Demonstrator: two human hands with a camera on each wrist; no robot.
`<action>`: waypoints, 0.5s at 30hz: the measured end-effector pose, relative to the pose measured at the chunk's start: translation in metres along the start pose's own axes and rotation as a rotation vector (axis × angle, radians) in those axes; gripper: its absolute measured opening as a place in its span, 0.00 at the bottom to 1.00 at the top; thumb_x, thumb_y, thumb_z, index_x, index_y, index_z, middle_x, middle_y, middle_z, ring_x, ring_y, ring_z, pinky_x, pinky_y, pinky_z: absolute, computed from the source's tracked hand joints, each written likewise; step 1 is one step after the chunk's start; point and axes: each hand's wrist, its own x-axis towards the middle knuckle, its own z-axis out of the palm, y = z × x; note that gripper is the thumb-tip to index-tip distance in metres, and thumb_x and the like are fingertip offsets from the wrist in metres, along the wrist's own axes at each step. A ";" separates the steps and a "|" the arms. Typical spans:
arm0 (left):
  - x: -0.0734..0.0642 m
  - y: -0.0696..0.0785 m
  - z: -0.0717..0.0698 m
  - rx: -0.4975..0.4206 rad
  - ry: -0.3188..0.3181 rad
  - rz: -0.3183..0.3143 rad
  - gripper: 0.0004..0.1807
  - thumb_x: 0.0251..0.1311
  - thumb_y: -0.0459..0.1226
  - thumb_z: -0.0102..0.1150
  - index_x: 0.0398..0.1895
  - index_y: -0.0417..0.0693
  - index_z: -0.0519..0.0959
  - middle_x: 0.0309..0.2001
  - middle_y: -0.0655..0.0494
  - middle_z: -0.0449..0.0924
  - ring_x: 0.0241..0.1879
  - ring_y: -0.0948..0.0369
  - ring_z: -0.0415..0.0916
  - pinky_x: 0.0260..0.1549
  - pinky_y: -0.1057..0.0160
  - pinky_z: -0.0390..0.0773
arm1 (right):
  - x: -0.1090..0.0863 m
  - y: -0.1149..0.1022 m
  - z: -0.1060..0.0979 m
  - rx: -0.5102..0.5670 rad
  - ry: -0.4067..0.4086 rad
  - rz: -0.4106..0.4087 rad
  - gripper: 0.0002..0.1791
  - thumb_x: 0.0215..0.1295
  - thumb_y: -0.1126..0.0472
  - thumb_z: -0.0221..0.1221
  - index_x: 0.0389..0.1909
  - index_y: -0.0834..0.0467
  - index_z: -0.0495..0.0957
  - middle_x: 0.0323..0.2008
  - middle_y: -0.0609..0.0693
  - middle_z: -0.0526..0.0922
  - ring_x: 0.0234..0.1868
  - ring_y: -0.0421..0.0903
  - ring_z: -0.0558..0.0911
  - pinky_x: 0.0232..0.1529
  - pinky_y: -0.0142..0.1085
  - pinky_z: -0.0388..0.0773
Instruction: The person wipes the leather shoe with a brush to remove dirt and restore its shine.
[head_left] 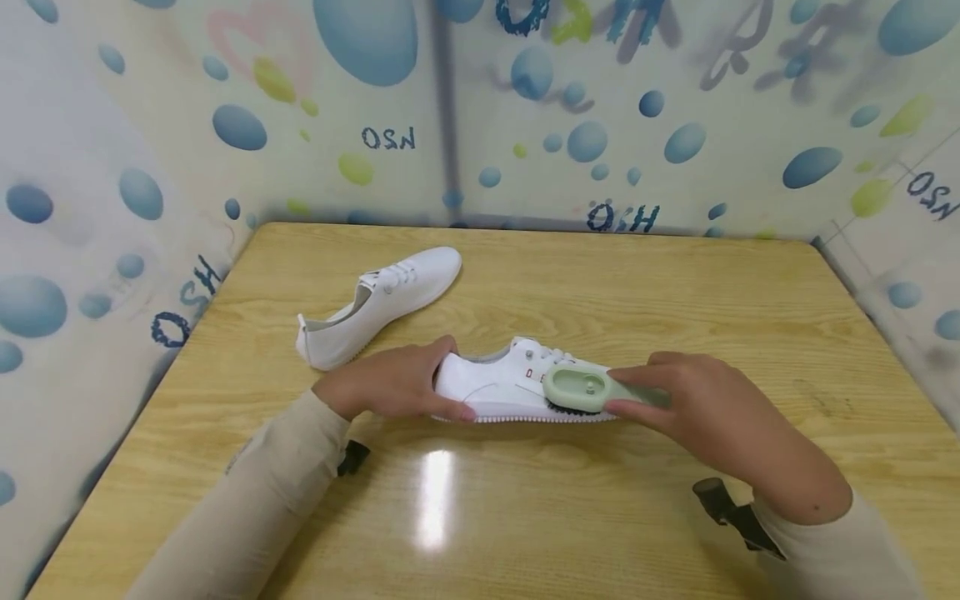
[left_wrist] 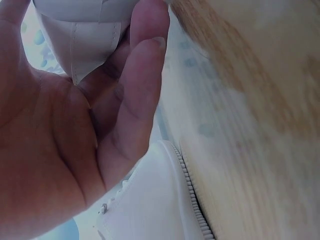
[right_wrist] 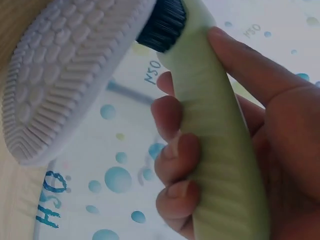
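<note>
- A white lace-up shoe with a ridged sole [head_left: 491,387] is between my hands, over the middle of the wooden table [head_left: 570,292], heel to my left and toe to my right.
- Its long axis runs roughly parallel to the table's far edge; its side faces me and its laces are towards the far edge.
- My left hand [head_left: 390,385] grips the heel, fingers curled, thumb on the near side by the sole; I cannot tell whether the heel touches the wood.
- My right hand [head_left: 708,408] is closed round the handle of a pale green, oval-headed brush [head_left: 558,383].
- The brush's dark bristles [right_wrist: 162,27] are at the shoe's near side, towards the toe; its handle points to the table's right edge.
- Towards the far left corner lies a second white lace-up shoe [head_left: 375,312], apart from the first, heel towards the left edge, toe angled to the far edge.
</note>
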 end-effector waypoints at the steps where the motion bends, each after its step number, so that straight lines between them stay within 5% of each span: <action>1: 0.000 0.000 0.000 0.000 0.000 0.002 0.45 0.43 0.72 0.67 0.54 0.55 0.65 0.34 0.58 0.77 0.34 0.61 0.74 0.35 0.61 0.73 | -0.001 0.000 -0.001 -0.001 -0.002 0.006 0.21 0.64 0.42 0.64 0.53 0.48 0.85 0.29 0.39 0.80 0.24 0.36 0.69 0.27 0.32 0.67; 9: -0.001 0.002 -0.001 -0.007 -0.004 0.001 0.44 0.43 0.71 0.68 0.53 0.55 0.65 0.35 0.58 0.77 0.34 0.62 0.74 0.35 0.62 0.73 | 0.004 -0.010 0.016 0.005 0.122 -0.137 0.19 0.63 0.45 0.66 0.51 0.50 0.86 0.29 0.39 0.80 0.23 0.32 0.67 0.25 0.29 0.67; 15: -0.001 0.002 0.000 -0.010 0.002 0.006 0.44 0.43 0.71 0.68 0.53 0.55 0.65 0.35 0.58 0.77 0.34 0.62 0.74 0.35 0.62 0.73 | 0.007 -0.019 0.026 -0.014 0.165 -0.119 0.20 0.61 0.47 0.68 0.51 0.50 0.86 0.31 0.44 0.82 0.25 0.35 0.70 0.27 0.30 0.69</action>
